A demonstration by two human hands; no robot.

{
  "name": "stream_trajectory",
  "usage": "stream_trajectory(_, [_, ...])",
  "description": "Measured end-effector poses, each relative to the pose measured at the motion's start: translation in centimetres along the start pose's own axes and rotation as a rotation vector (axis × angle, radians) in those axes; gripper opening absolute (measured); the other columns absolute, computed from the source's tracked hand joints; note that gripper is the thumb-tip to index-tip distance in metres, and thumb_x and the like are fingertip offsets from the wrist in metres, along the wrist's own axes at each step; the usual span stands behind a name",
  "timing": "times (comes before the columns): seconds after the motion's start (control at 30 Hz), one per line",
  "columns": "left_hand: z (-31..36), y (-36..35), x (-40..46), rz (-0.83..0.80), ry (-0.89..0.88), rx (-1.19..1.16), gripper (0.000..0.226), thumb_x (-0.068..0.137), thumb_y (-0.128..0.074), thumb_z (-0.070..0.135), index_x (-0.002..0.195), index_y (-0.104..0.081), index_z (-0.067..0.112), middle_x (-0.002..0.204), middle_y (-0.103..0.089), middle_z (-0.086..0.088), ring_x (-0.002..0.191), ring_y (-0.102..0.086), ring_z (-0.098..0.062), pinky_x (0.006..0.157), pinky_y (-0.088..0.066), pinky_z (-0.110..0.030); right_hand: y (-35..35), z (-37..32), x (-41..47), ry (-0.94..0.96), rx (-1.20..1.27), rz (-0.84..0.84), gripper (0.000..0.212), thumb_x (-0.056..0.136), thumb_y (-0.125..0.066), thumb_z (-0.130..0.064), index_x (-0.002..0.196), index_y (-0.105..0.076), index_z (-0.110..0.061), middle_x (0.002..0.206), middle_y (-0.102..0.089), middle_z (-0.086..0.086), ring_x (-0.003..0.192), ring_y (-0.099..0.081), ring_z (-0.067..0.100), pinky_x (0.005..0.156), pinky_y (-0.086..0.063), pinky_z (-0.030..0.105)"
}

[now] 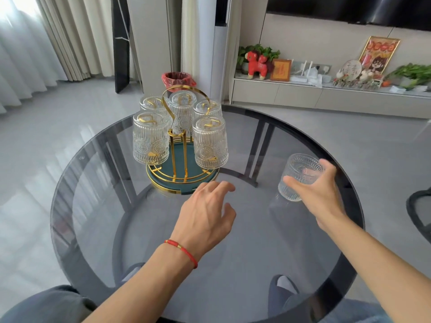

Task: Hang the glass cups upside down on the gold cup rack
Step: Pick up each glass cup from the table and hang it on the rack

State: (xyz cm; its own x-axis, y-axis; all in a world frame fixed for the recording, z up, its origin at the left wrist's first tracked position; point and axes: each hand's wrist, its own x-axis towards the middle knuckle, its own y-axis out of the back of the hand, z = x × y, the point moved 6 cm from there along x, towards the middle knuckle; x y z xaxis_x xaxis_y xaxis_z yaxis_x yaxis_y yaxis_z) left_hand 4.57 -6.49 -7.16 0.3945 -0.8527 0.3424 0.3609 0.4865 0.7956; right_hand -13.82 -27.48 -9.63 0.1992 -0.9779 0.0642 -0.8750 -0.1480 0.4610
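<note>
Glass cup (299, 177) gripped by right hand (320, 194) fingers (327, 165); left hand (205, 214) spread, empty.

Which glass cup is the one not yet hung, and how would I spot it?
Start at the round smoked-glass table and find the gold cup rack with five cups hung upside down. Look right, near the table's edge: the loose glass cup is in the right hand, the only one off the rack and mouth up.

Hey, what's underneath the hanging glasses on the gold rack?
Under the five upside-down glass cups lies the gold cup rack's teal round tray with gold rails. Nothing shows on its visible part; the cups cover some of its surface.
</note>
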Motion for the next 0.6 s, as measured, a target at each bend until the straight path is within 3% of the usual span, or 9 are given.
stream_trajectory(0.13, [0.3, -0.1, -0.2, -0.04, -0.058, 0.008, 0.039, 0.094, -0.06, 0.022, 0.133, -0.059, 0.022, 0.131, -0.067, 0.001, 0.124, -0.058, -0.02, 0.096, -0.055, -0.038, -0.5, 0.2, 0.2, 0.015, 0.152, -0.039, 0.077, 0.073, -0.094, -0.025, 0.139, -0.055, -0.024, 0.133, -0.063, -0.005, 0.126, -0.06, 0.015, 0.096, -0.044, 0.026])
stream_trajectory(0.23, [0.2, 0.1, 0.0, -0.013, -0.01, -0.182, 0.04, 0.093, -0.066, 0.031, 0.131, -0.06, 0.022, 0.124, -0.068, 0.002, 0.114, -0.063, -0.014, 0.094, -0.058, -0.035, -1.1, -2.5, -1.4, 0.264, 0.002, -0.163, 0.076, 0.067, -0.095, -0.029, 0.133, -0.058, -0.037, 0.129, -0.062, -0.012, 0.121, -0.057, 0.004, 0.093, -0.042, 0.014])
stream_trajectory(0.3, [0.1, 0.3, 0.1, -0.044, 0.079, -0.427, 0.058, 0.086, -0.071, 0.048, 0.137, -0.055, 0.026, 0.123, -0.066, 0.007, 0.11, -0.065, -0.007, 0.085, -0.061, -0.029, -2.2, -4.8, -3.3, 0.456, -0.133, -0.288, 0.082, 0.061, -0.096, -0.038, 0.133, -0.056, -0.045, 0.128, -0.058, -0.011, 0.121, -0.055, -0.002, 0.095, -0.04, 0.01])
stream_trajectory(0.4, [0.5, 0.4, -0.2, -0.128, 0.165, -0.678, 0.092, 0.07, -0.073, 0.067, 0.148, -0.038, 0.035, 0.128, -0.059, 0.015, 0.111, -0.065, -0.003, 0.083, -0.061, -0.024, -4.6, -7.1, -6.8, 0.614, -0.217, -0.467, 0.088, 0.057, -0.089, -0.051, 0.137, -0.052, -0.051, 0.125, -0.051, -0.012, 0.117, -0.057, -0.002, 0.097, -0.047, 0.015])
stream_trajectory(0.5, [-0.2, 1.3, -0.3, -0.019, 0.206, -0.679, 0.081, 0.066, -0.074, 0.063, 0.139, -0.051, 0.036, 0.116, -0.064, 0.013, 0.099, -0.068, -0.004, 0.082, -0.059, -0.025, -6.4, -8.6, -9.6, 0.75, -0.272, -0.527, 0.094, 0.061, -0.091, -0.054, 0.145, -0.049, -0.047, 0.124, -0.048, -0.013, 0.117, -0.058, 0.002, 0.097, -0.048, 0.018])
stream_trajectory(0.6, [-1.7, 2.6, -0.3, 0.091, 0.323, -0.817, 0.067, 0.065, -0.075, 0.057, 0.127, -0.063, 0.036, 0.112, -0.071, 0.005, 0.094, -0.071, -0.011, 0.076, -0.057, -0.027, -6.0, -9.1, -9.1, 0.627, -0.154, -0.544, 0.088, 0.066, -0.087, -0.061, 0.144, -0.047, -0.047, 0.134, -0.051, -0.017, 0.13, -0.05, -0.004, 0.103, -0.039, 0.01])
